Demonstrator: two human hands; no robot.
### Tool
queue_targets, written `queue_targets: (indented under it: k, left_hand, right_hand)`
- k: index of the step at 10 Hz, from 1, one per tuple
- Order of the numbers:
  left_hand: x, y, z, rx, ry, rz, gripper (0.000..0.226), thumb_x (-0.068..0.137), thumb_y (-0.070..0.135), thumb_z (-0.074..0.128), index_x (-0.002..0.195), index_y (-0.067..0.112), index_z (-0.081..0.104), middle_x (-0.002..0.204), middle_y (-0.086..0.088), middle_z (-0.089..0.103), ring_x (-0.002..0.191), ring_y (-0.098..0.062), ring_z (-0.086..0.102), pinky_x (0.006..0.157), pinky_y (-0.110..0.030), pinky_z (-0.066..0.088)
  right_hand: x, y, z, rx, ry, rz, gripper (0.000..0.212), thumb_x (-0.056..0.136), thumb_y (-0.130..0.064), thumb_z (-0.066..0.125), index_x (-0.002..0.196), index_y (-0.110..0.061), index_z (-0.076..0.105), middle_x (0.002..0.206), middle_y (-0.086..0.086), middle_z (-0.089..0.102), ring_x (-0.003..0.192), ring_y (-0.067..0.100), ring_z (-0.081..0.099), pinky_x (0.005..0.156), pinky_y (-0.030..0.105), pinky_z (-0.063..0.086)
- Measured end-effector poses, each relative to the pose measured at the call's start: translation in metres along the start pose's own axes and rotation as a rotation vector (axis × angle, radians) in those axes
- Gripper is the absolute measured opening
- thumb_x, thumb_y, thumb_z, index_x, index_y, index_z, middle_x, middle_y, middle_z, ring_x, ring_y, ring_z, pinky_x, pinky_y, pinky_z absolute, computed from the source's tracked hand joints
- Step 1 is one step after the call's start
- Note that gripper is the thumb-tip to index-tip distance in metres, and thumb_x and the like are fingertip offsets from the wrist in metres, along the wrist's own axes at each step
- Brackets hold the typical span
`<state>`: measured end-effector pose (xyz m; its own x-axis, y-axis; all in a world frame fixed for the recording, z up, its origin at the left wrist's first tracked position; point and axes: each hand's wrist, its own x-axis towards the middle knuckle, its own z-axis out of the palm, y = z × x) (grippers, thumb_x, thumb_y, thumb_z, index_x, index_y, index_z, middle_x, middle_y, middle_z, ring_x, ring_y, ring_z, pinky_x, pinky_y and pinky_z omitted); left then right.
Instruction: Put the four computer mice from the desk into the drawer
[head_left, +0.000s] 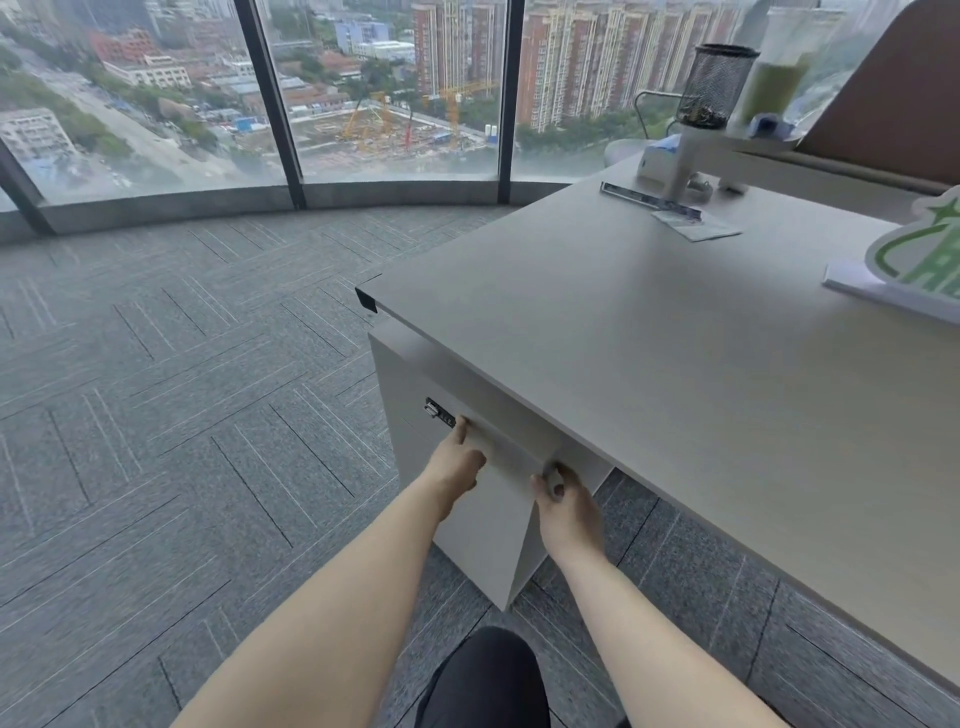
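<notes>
Hands are on the drawer (506, 457) under the desk (675, 364). Both reach out from 6 o'clock toward the middle of the view. The left hand (460, 462) holds the top edge of the drawer front, with its fingers curled over the edge, near the small black lock (439, 413). The right hand (566, 504) holds the same edge, a bit toward 4 o'clock from the left one, thumb on the front. The drawer front is white and sits in the white cabinet (405, 395) below the desk corner. I cannot tell if the drawer is a little open or shut. I cannot see any computer mice, on the desk or in the drawer. Far back on the desk, toward 1 o'clock, stand a black mesh cup (714, 85) and a ruler (647, 202). At 3 o'clock there is a green and white sign (919, 254). Grey carpet (182, 389) covers the floor.
</notes>
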<state>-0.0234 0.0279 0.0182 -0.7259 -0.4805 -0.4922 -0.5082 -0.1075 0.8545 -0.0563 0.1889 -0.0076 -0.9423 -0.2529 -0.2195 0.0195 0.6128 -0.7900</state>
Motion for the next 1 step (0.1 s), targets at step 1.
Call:
queue_targets:
  k: [1]
  left_hand:
    - [-0.0082, -0.0042, -0.0016, 0.088, 0.003, 0.065, 0.072, 0.088, 0.008, 0.045, 0.155, 0.027, 0.023, 0.145, 0.000, 0.046, 0.114, -0.025, 0.056, 0.098, -0.038, 0.048]
  right_hand:
    - [-0.0068, -0.0017, -0.0009, -0.013, -0.010, 0.000, 0.050, 0.094, -0.048, 0.053, 0.133, -0.017, 0.052, 0.124, 0.013, 0.065, 0.111, 0.032, 0.064, 0.082, 0.037, 0.050]
